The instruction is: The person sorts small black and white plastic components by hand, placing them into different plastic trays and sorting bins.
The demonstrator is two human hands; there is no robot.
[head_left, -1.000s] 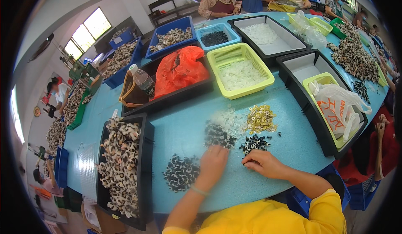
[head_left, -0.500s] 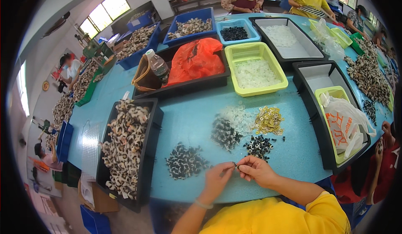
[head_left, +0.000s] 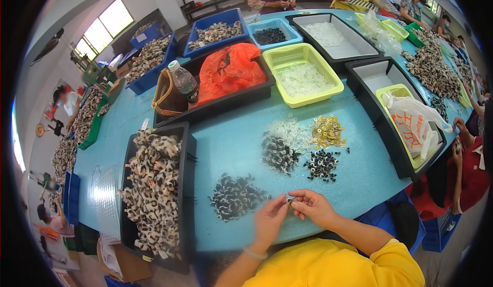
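Observation:
My left hand (head_left: 270, 217) and my right hand (head_left: 314, 206) meet above the near table edge, thumbs and fingertips pinched together. Between them is a small dark piece with a yellowish tint (head_left: 290, 203), too small to make out fully; both hands seem to grip it. Just beyond my hands lies a pile of small black parts (head_left: 322, 166). Behind it are yellow rings (head_left: 328, 131) and clear rings (head_left: 287, 134), with dark-and-clear assembled pieces (head_left: 280, 153) beside them. A larger heap of similar dark-and-pale pieces (head_left: 236, 197) lies left of my left hand.
A black crate (head_left: 188, 184) full of mottled pieces stands at the left. Farther back are a black tray (head_left: 231, 104) with a red bag and bottle, a yellow-green basket (head_left: 303, 101), and blue bins. A black tray (head_left: 380, 117) stands right. Other people work around the table.
The view has shifted slightly. My hands stay together at the small piece, my right fingers curling more over it and my left fingertips tilting up.

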